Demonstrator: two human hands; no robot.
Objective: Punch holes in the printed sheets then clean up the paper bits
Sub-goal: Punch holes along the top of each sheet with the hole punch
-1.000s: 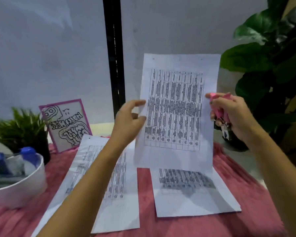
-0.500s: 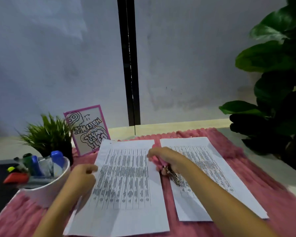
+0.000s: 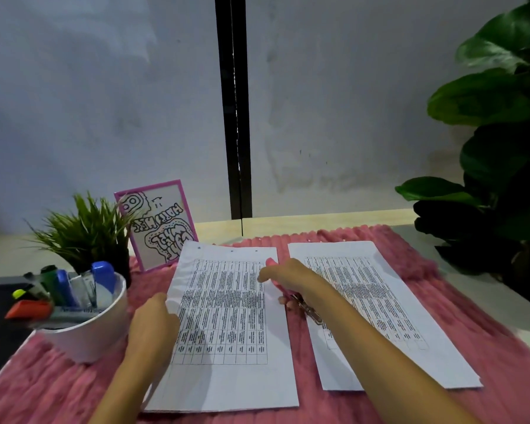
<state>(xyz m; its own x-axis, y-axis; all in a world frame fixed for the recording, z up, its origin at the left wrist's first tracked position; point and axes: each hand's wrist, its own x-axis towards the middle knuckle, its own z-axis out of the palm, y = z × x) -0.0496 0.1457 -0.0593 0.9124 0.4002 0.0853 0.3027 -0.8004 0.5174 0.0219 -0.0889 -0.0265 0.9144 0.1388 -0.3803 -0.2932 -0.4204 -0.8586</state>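
Note:
Two printed sheets lie on a pink fluffy mat [image 3: 435, 270]. The left sheet [image 3: 227, 328] tops a small stack and shows punched holes along its far edge. The right sheet [image 3: 377, 304] lies beside it. My left hand [image 3: 153, 325] holds the left edge of the left sheet. My right hand [image 3: 288, 280] grips a pink hole punch [image 3: 303, 306] with a metal jaw, in the gap between the two sheets, fingers touching the left sheet's right edge.
A white bowl [image 3: 89, 335] of markers stands at the left, with a small potted grass plant [image 3: 86, 231] and a pink-framed card [image 3: 156, 224] behind it. A large leafy plant [image 3: 496, 154] fills the right side. A wall rises behind the desk.
The sheet held up in the air one second ago has come down onto the left stack. Both hands dropped to the table, and the right hand still holds the punch.

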